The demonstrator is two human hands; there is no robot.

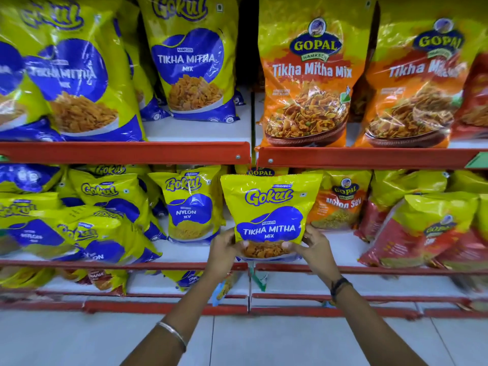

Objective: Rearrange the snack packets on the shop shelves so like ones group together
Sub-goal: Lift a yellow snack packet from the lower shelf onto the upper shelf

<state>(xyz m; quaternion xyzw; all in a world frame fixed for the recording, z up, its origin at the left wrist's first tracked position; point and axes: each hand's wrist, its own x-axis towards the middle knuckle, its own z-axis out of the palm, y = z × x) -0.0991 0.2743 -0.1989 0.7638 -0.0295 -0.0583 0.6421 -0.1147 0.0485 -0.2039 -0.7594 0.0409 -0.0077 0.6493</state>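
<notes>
I see red-edged white shelves (124, 151) in tiers. On the top one, large Gokul Tikha Mitha packets (194, 59) stand left and orange Gopal Tikha Mitha Mix packets (307, 75) right. The middle shelf (184, 250) carries Gokul Nylon Sev packets (191, 207) left, Gopal Nylon Sev (338, 204) right.

Two hands (224, 249) (315, 245), one held Gokul Tikha Mitha packet (269, 215), two Gopal Tikha Mitha packets (307, 75) (417, 83).
</notes>
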